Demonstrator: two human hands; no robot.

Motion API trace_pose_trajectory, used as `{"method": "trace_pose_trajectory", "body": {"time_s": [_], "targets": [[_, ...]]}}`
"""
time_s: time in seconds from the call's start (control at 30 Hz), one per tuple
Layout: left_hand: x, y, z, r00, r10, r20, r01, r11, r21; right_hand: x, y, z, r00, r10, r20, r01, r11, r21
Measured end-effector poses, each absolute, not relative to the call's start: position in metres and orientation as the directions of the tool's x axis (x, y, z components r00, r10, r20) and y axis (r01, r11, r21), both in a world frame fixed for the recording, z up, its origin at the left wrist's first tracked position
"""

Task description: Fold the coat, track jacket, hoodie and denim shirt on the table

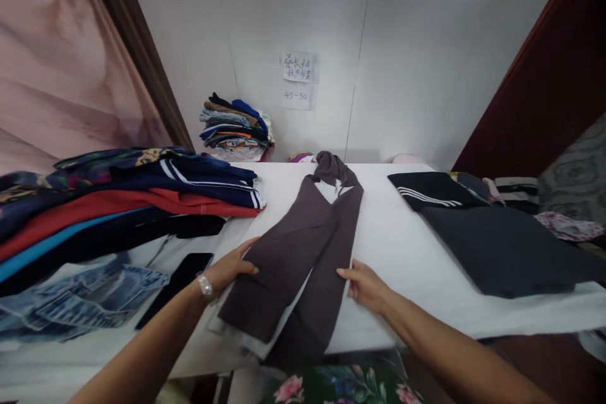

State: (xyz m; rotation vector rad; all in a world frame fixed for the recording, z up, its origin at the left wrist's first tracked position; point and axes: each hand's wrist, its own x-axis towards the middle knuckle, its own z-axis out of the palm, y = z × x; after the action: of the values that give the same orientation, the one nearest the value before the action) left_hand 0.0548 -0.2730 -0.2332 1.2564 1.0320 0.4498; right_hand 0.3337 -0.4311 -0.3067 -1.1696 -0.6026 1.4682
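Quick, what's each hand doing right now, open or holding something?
Left hand: closed on the left edge of the dark brown garment.
Right hand: closed on the right edge of the dark brown garment.

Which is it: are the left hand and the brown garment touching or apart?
Touching: in the head view, the left hand holds the edge of the brown garment, thumb lying on top of it.

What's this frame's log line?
item: brown hooded jacket | left hand: holds left edge | right hand: holds right edge | surface: white table
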Motion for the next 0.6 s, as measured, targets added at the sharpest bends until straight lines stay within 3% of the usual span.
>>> {"method": "trace_pose_trajectory", "body": {"time_s": [0.1, 0.3, 0.6], "targets": [[0.032, -0.269, -0.243, 0.509, 0.717, -0.477, 0.302, 0.370, 0.879, 0.338, -0.413, -0.306, 0.070, 0.942, -0.329, -0.466, -0.261, -0.845], [0.030, -0.272, -0.260, 0.492, 0.730, -0.474, 0.321, 0.354, 0.878, 0.412, -0.334, -0.293, 0.383, 0.809, -0.446, -0.469, -0.246, -0.848], [0.026, -0.268, -0.271, 0.547, 0.690, -0.474, 0.330, 0.343, 0.879, 0.497, -0.236, -0.291, 0.581, 0.697, -0.420, -0.388, -0.216, -0.896]]}}
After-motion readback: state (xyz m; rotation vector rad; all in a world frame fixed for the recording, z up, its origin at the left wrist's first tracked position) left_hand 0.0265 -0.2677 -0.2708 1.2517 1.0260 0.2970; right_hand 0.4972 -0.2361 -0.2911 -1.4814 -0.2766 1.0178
